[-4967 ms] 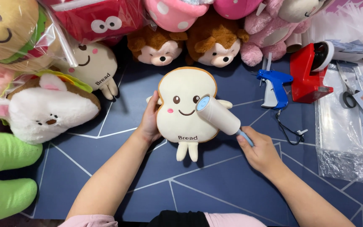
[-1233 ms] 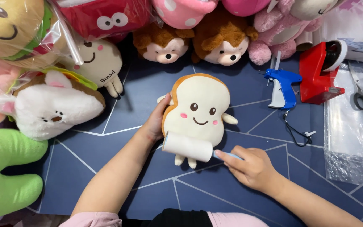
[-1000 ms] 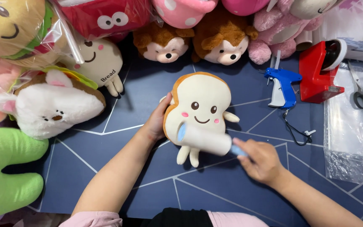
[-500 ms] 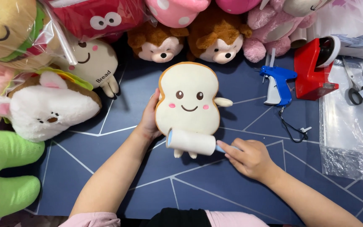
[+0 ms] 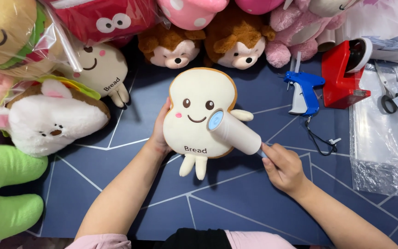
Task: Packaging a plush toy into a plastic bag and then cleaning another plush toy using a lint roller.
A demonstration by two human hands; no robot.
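Sleeves: pink cuffs point(image 5: 102, 240) are seen at the bottom edge, at 6 o'clock, over a dark garment.
Right hand: the right hand point(image 5: 285, 167) is closed around the pale blue handle of a white cylindrical lint roller point(image 5: 234, 131), at about 4 o'clock from the frame centre.
Lint roller: the roll is laid against the toy's face, its round blue end cap turned toward the camera, just beside the toy's right-hand eye.
Left hand: the left hand point(image 5: 158, 133) is cupped against the toy's edge at 9 o'clock of the toy, fingers wrapped behind it, gripping it.
Held toy: the cream, bread-slice-shaped plush toy with a smiling face and brown crust edge point(image 5: 194, 120) is held at the centre, face up on the dark blue table surface with pale angular lines point(image 5: 236, 203), legs pointing to 6 o'clock.
Left side: a green plush point(image 5: 3, 193) lies at 8 o'clock; a white furry plush in clear wrap point(image 5: 51, 121) at 9 o'clock.
Right side: clear plastic bags point(image 5: 378, 152) lie at 3 o'clock.
Upper right: a blue tagging gun point(image 5: 302, 92) and a red tape dispenser point(image 5: 344, 76) are set at 2 o'clock, near each other.
Far row: two brown hedgehog plushes point(image 5: 203, 46) are placed at 12 o'clock, a second bread plush point(image 5: 102, 71) at 10 o'clock.
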